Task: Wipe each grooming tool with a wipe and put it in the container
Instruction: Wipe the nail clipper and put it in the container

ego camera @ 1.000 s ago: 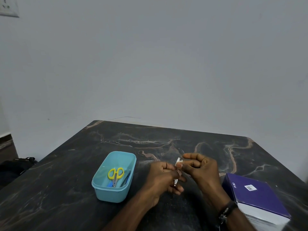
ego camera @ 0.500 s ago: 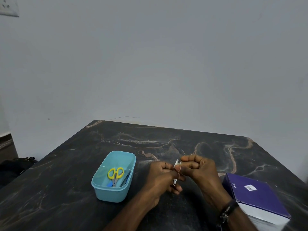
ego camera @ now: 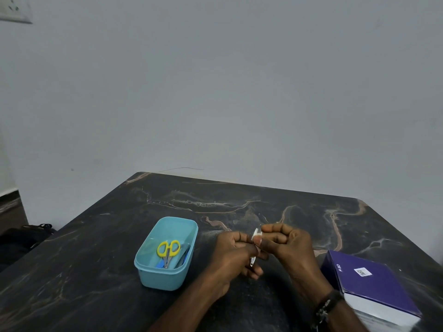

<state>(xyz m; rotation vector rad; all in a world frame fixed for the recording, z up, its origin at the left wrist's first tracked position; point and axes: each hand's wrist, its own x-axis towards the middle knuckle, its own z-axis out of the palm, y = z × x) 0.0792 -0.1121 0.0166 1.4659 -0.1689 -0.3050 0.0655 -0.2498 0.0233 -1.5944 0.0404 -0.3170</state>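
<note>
So over the last second not much has shifted, my hands are basically parked in the same spot over the tabletop (ego camera: 311, 212), just right of the blue container (ego camera: 153, 276). My left hand (ego camera: 233, 254) has kept its fingers curled round a small metal grooming tool (ego camera: 252, 260), looks like a nail clipper to me but honestly only the shiny lower end pokes out below my knuckles, so don't quote me. My right hand (ego camera: 285, 243) has its thumb and forefinger pinched on the little white wipe (ego camera: 257, 234), and that pinch has slid a bit along the upper end of the tool compared with a moment ago, plus the tool sits a touch lower in my grip. I read that as being mid-wipe on this one, not done yet, so it isn't ready to go in the container. Already in there: the yellow-handled scissors (ego camera: 168, 249), something blue under them and a dark flat thing leaning along the right wall, can't tell what those two are. What's hard to see: most of the tool is buried between my fingers, the wipe is mostly a scrap showing, and whether it's wrapped right round the metal or just pressed on one side I can't tell. There's a thin dark thing lying on the tabletop just beyond my right hand, too small to make out. The purple box (ego camera: 369, 283) at my right is cut off at the corner, and there's a wristband (ego camera: 327, 305) on my right wrist.
</note>
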